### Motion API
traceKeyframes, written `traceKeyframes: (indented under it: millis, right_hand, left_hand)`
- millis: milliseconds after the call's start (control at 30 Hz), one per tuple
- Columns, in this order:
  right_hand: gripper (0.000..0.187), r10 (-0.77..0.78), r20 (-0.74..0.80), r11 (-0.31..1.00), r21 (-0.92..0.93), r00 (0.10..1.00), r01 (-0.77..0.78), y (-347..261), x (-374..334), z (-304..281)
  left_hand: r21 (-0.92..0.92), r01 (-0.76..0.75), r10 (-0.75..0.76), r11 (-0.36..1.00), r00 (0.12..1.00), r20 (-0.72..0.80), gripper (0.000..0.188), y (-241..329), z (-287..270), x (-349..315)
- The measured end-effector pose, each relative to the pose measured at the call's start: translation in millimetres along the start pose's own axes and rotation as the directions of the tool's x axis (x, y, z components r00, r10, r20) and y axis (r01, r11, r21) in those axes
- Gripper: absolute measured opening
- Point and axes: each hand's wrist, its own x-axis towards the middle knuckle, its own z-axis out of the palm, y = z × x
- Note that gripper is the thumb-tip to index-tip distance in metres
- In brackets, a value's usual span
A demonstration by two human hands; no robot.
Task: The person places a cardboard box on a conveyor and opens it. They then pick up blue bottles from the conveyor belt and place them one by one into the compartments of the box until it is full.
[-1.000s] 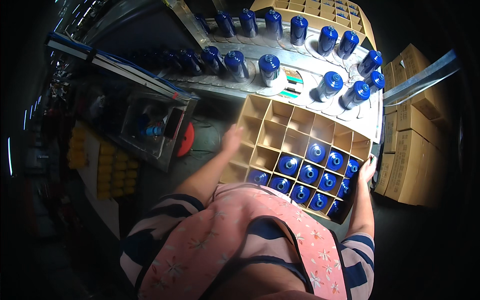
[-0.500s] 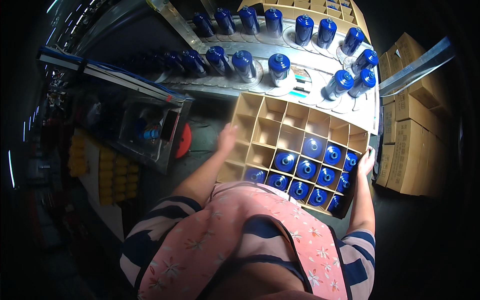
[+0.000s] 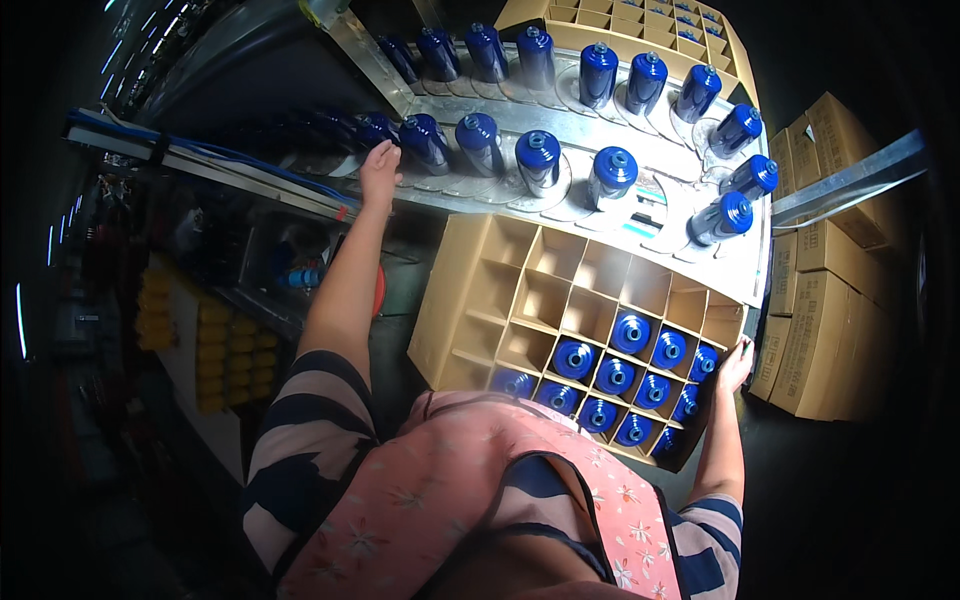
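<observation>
A divided cardboard carton [image 3: 455, 310] stands tilted against the front of my apron. Blue bottles with clear necks, such as one blue bottle [image 3: 631, 332], fill several cells at its right and near side; the far and left cells are bare. My right hand [image 3: 736, 366] grips the carton's right wall, its fingers partly hidden. Out at the left, my left hand [image 3: 379, 175] reaches to the conveyor with fingers stretched out. It is beside a standing blue bottle [image 3: 376, 129]; whether it touches is unclear. Another blue bottle [image 3: 613, 180] stands beyond the carton's far edge.
The lit conveyor [image 3: 545, 110] carries two rows of upright blue bottles, curving together at the right. Another divided carton [image 3: 620, 38] sits behind it. Closed cartons [image 3: 825, 340] are stacked at right beside a metal bar [image 3: 850, 180]. Yellow items [image 3: 212, 355] stand at left.
My left hand has left the carton's left side and moved up and left to the conveyor bottles. The carton has shifted slightly nearer, and bottles along the conveyor have advanced. My right hand stays on the carton.
</observation>
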Motion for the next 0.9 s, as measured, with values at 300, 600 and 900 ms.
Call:
traceKeyframes:
  millis: [300,600,900]
  right_hand:
    - [0.033,-0.001,-0.001,0.993,0.12,1.0,0.001,42,11,-18]
    - [0.041,-0.12,0.04,0.992,-0.034,0.992,0.122,95,23,-61]
    - [0.047,-0.194,0.032,0.979,-0.054,0.98,0.196,175,68,-52]
  left_hand:
    - [0.325,-0.175,0.185,0.929,0.983,0.0,0.074,-6,94,45]
    - [0.283,-0.355,0.395,0.891,0.914,-0.098,0.032,15,153,-18]
    - [0.299,-0.407,0.441,0.863,0.896,-0.056,0.032,20,199,-50]
